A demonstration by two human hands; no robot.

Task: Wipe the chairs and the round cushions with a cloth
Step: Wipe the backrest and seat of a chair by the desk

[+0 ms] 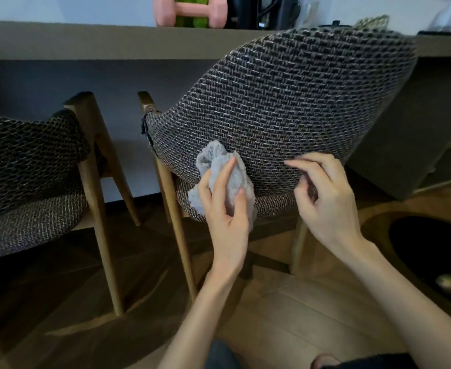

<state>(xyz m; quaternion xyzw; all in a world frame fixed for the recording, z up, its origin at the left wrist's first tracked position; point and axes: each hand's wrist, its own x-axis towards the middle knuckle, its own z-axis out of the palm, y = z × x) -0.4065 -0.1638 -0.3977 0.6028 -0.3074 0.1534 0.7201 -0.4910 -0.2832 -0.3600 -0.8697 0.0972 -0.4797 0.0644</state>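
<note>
A chair point(293, 102) with dark woven fabric and wooden legs fills the middle of the head view, its curved back turned toward me. My left hand point(225, 206) grips a crumpled grey cloth point(219, 166) and presses it against the lower left of that back. My right hand point(325, 198) sits just to the right, fingers loosely curled, fingertips touching the lower edge of the fabric. A second chair point(30, 161) of the same kind stands at the left. No round cushion is in sight.
A grey counter point(86, 41) runs behind the chairs, with a pink dumbbell point(189, 10), a green one and dark appliances on it. Wooden floor lies below. A round dark opening with a wooden rim point(429, 249) sits at the right.
</note>
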